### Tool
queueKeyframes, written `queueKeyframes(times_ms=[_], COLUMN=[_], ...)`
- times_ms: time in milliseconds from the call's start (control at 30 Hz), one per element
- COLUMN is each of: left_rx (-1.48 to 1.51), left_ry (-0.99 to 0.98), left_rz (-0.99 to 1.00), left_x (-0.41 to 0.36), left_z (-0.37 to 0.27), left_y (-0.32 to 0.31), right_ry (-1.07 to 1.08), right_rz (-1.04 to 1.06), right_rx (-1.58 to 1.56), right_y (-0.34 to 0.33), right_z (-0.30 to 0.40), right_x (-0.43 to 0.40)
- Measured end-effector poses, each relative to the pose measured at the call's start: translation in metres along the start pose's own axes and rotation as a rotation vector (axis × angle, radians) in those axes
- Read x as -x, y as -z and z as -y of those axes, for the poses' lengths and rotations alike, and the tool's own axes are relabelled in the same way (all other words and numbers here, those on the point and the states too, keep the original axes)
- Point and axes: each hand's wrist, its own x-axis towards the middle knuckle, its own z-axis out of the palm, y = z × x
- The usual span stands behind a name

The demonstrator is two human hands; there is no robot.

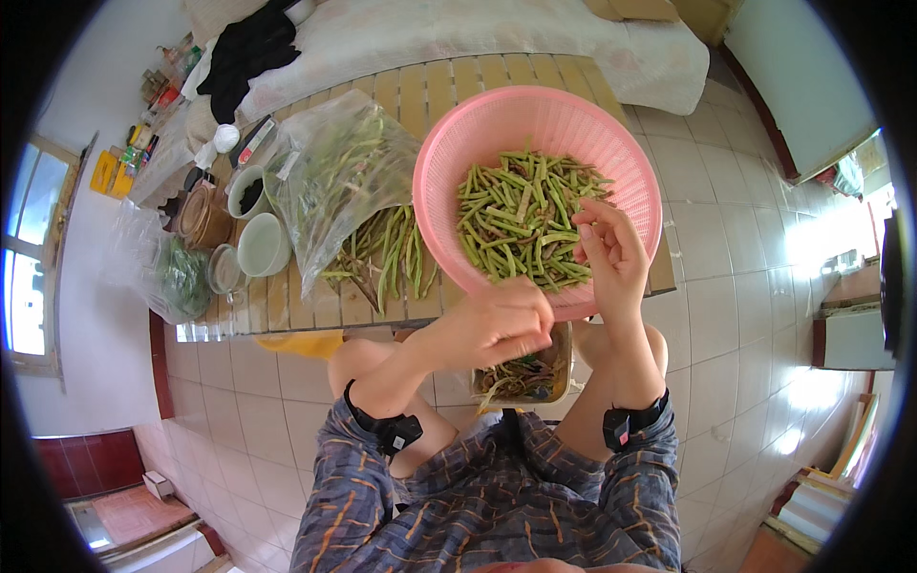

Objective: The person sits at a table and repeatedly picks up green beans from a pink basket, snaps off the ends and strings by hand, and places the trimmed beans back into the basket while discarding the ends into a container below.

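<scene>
A pink plastic colander basket (448,122) stands on the slatted table, holding many short pieces of green bean (526,215). My right hand (617,247) is over the basket's right side, its fingers loosely curled and apart from the thumb; I see nothing held in it. Near the front rim, my left hand (505,322) is curled and slightly blurred, and whatever it may hold is hidden. Beneath it, a bin (566,358) between my knees contains bean trimmings (519,379). Whole long beans (401,251) lie left of the basket, partly under a clear plastic bag (337,165) with more beans.
On the table's left stand a pale green cup (263,245), another bowl with dark contents (246,192), a brown container (200,218) and a bag of leafy greens (183,276). A covered bed or couch (458,36) borders the far side. Tiled floor (731,243) extends right.
</scene>
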Motion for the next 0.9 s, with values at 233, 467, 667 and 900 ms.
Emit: queueKeyframes(times_ms=[233, 467, 667, 900], left_rx=[0.033, -0.637, -0.466, -0.265], left_ry=[0.514, 0.918, 0.961, 0.915], left_rz=[-0.378, -0.56, -0.599, -0.573], left_x=[0.057, 0.109, 0.132, 0.125], left_z=[-0.001, 0.026, 0.028, 0.021], left_y=[0.039, 0.088, 0.095, 0.077], right_ry=[-0.073, -0.085, -0.03, 0.075], right_rz=[0.003, 0.019, -0.014, -0.051], right_rx=[0.072, 0.078, 0.176, 0.242], right_y=[0.0, 0.001, -0.002, -0.005], right_z=[-0.002, -0.007, -0.006, -0.003], right_x=[0.003, -0.002, 0.006, 0.005])
